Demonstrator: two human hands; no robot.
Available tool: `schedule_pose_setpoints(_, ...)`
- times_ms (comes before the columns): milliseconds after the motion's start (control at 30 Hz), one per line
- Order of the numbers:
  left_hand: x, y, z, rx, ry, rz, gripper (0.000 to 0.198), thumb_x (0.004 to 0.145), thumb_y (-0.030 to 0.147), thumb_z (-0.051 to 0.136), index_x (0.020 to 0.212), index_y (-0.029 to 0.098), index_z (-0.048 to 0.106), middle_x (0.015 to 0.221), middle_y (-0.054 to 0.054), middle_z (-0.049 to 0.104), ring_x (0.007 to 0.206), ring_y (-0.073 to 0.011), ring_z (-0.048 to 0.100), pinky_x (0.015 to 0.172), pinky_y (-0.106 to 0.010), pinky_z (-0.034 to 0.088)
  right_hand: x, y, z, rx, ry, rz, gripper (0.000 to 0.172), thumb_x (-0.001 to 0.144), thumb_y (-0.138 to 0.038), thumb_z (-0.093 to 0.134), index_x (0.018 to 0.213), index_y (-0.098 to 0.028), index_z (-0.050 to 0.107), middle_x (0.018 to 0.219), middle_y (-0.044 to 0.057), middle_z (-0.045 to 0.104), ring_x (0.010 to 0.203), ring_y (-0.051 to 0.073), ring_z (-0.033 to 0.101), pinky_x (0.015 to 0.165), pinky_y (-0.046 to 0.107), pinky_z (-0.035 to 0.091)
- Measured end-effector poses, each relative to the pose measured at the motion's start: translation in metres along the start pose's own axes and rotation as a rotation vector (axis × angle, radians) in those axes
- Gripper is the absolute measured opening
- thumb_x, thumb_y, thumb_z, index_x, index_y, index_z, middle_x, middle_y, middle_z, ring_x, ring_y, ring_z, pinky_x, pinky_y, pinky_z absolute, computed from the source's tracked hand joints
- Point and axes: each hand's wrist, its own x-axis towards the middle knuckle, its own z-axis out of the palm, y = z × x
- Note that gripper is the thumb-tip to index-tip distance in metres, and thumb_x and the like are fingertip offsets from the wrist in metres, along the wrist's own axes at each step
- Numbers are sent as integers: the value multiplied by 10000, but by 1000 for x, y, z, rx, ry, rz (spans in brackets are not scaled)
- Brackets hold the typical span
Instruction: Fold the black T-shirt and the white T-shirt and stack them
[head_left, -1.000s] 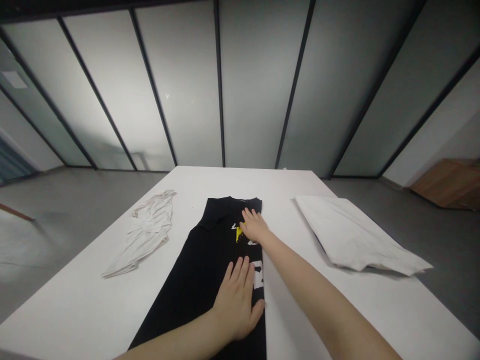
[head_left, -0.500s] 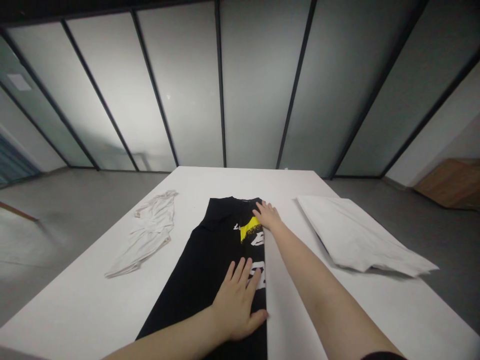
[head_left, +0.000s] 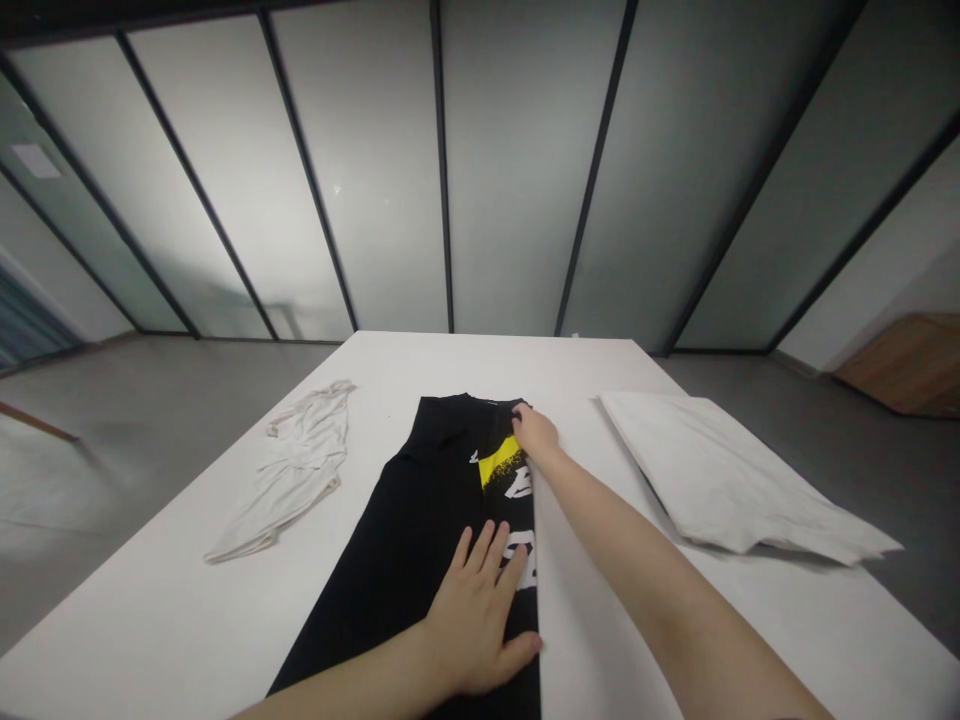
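A black short-sleeved T-shirt of thin, soft-looking knit (head_left: 412, 520), with a yellow and white print (head_left: 499, 460) on its front, lies flat on a smooth white bench (head_left: 165, 620) beneath both grips. The right grip (head_left: 537, 432) is at the far end, fingers curled in at the shirt's straight side edge near the collar; it appears to be pinching a little of the fabric there, though the thumb is largely hidden. The left grip (head_left: 476, 620), nearer the body, clasps nothing: it rests palm down with fingers spread, its thumb reaching to the same edge.

The shirt should be light, limp and hard to damage, with no stiffness of its own, so cloth far from a grip would likely sag or ruck. The edge beside both grips cuts across the print and looks like a fold; pinching all its layers together would probably keep them from sliding apart. The collar end by the right grip seems a sound place to take hold, with the flat left grip as an anchor.

Well left of the left grip lies a crumpled white garment (head_left: 300, 470); right of the right grip, a flat white cloth piece (head_left: 735, 470).
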Motion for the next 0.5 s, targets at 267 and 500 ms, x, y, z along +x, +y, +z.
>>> schedule_pose_setpoints(267,27,-61,-33,-30,-79,164,985,899,849,509,1674,273,318,1748,-144,227,1613,-393,210,1291,-630,158,6,52,-27,-35,25,165,490,1008,-165,405,1401,-256,683,1327,134,728,1202,264,696,947,344,520)
schedule_pose_setpoints(500,31,-99,-75,-65,-235,312,996,840,796,662,1653,296,376,1732,-123,277,1591,-433,248,1279,-662,170,-30,82,-38,-61,28,229,463,1040,-222,400,1400,-221,692,1321,160,735,1191,273,710,948,356,529)
